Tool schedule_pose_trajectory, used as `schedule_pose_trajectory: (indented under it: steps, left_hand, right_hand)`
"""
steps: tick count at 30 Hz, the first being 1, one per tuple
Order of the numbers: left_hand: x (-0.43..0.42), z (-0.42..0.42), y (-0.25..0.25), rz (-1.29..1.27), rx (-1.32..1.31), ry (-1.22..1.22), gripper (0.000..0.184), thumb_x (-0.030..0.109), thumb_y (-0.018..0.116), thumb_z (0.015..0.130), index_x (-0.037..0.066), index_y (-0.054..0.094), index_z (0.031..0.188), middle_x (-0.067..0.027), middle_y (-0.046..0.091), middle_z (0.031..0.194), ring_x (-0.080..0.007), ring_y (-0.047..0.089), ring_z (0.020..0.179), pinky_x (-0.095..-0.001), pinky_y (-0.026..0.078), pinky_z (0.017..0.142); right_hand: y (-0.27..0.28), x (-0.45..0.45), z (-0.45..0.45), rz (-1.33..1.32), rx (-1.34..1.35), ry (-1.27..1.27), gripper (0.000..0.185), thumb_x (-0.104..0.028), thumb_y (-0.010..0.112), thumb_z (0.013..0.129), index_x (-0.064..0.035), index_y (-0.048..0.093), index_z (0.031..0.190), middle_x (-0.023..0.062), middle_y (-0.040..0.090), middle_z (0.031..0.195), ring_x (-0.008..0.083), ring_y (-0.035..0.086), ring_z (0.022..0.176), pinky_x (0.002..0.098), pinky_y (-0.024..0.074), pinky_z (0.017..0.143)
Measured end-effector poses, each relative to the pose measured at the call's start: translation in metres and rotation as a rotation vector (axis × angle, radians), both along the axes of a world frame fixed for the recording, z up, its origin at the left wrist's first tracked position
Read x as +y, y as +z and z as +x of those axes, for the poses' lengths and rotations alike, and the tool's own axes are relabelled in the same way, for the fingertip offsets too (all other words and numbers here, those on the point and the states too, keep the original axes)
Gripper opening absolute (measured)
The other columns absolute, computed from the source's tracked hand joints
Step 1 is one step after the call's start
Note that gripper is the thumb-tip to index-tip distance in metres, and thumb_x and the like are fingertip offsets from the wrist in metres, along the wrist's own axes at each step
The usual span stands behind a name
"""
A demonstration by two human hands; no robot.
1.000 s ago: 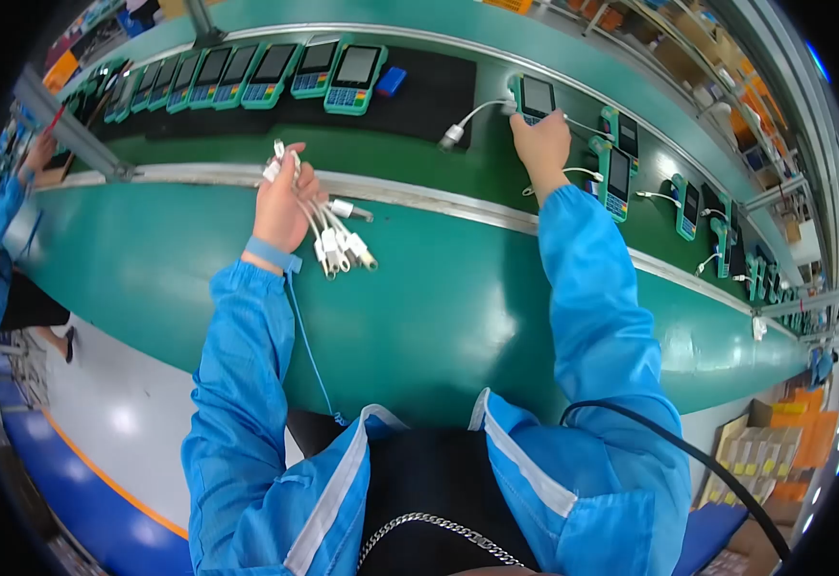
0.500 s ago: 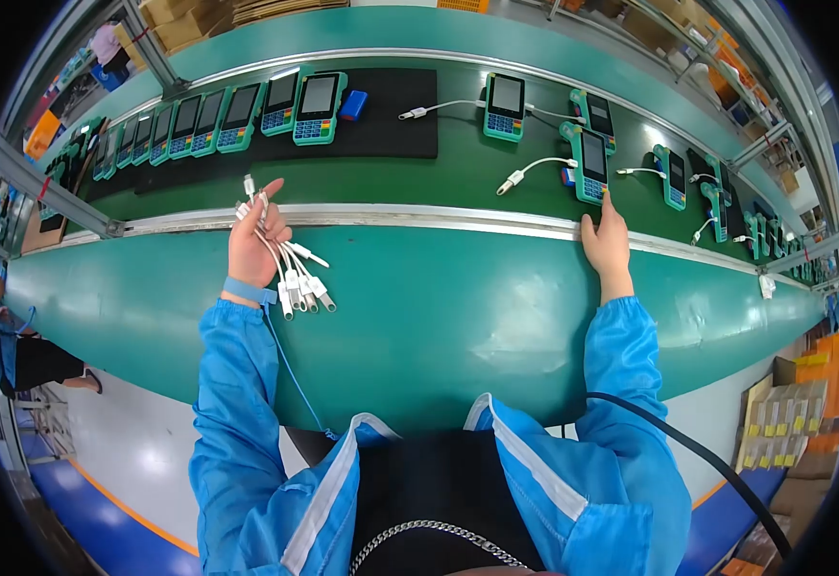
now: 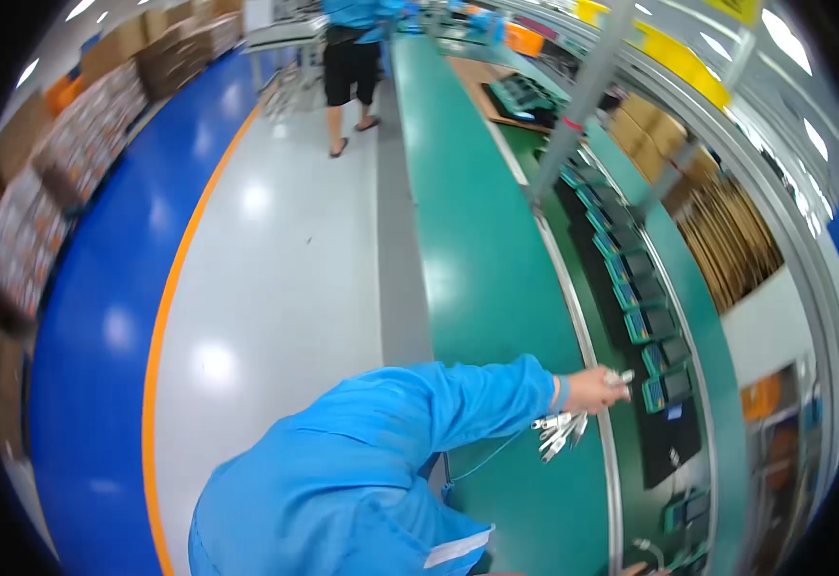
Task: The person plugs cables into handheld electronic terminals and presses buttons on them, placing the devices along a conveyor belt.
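Observation:
My left hand (image 3: 594,390) is closed round a bunch of short white USB cables (image 3: 562,434). Their plugs hang below the hand, and one cable end sticks out past the fingers. A blue wrist strap with a thin cord is on that wrist. The hand is over the rail at the near side of the green line. Beyond it stands a row of green-framed payment terminals (image 3: 634,288) with dark screens. At the bottom edge only a sliver of my right hand (image 3: 638,570) shows, near a white cable (image 3: 649,551) and another terminal (image 3: 685,512); its fingers are mostly cut off.
A metal post (image 3: 578,106) rises from the bench (image 3: 477,240). A person (image 3: 350,48) in a blue top stands beside the bench's far end. Flattened cardboard (image 3: 727,240) stands to the right; stacked boxes (image 3: 88,144) line the left beyond the blue floor.
The view has swung left along the line, showing the aisle and a standing person. My left hand still grips the cables. My right hand has nearly left the picture.

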State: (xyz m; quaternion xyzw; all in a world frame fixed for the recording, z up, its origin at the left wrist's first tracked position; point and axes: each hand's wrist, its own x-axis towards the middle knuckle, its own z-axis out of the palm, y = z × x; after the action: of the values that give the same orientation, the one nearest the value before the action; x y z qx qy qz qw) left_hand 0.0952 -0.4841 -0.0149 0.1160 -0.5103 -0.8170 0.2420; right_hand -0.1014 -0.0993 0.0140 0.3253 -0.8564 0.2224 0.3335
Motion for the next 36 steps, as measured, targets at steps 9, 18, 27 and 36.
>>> schedule_pose_trajectory:
  steps: [9, 18, 27, 36]
  left_hand:
    - [0.012, 0.005, 0.007, 0.022, -0.009, -0.012, 0.020, 0.025, 0.057, 0.098, 0.006, 0.053, 0.094, -0.0059, 0.063, 0.070, -0.0078, 0.047, 0.045, -0.0233, 0.035, 0.040]
    - [0.000, 0.004, 0.004, -0.035, -0.014, -0.099, 0.020, 0.025, 0.057, 0.096, 0.007, 0.051, 0.088, -0.0006, 0.050, 0.058, -0.0085, 0.048, 0.044, -0.0248, 0.039, 0.041]
    - [0.003, 0.006, 0.009, -0.060, -0.018, -0.078, 0.024, 0.027, 0.062, 0.093, 0.006, 0.055, 0.085, 0.0008, 0.048, 0.056, -0.0078, 0.046, 0.043, -0.0255, 0.039, 0.042]
    - [0.037, 0.001, 0.005, -0.111, -0.090, -0.097, 0.023, 0.025, 0.064, 0.087, 0.004, 0.059, 0.078, -0.0014, 0.050, 0.057, -0.0117, 0.048, 0.046, -0.0295, 0.038, 0.042]
  right_hand:
    - [-0.031, -0.280, -0.004, 0.163, -0.185, 0.443, 0.074, -0.020, 0.058, 0.092, 0.0062, 0.019, 0.150, 0.0331, 0.019, 0.153, 0.0429, 0.021, 0.144, 0.0434, 0.0217, 0.118]
    - [-0.054, -0.363, -0.058, 0.293, 0.037, -0.081, 0.092, -0.044, 0.061, 0.085, 0.0107, 0.020, 0.146, 0.0453, 0.032, 0.138, 0.0497, 0.050, 0.122, 0.0466, 0.0455, 0.102]
    - [-0.032, -0.296, -0.075, -0.067, -0.459, 0.176, 0.074, -0.027, 0.067, 0.078, 0.0008, 0.043, 0.142, 0.0221, 0.054, 0.135, 0.0413, 0.056, 0.117, 0.0520, 0.0472, 0.096]
    - [0.006, -0.226, 0.101, -0.281, -0.530, 0.642, 0.076, -0.020, 0.083, 0.076, 0.0111, 0.045, 0.134, 0.0266, 0.061, 0.123, 0.0286, 0.063, 0.107, 0.0388, 0.0511, 0.092]
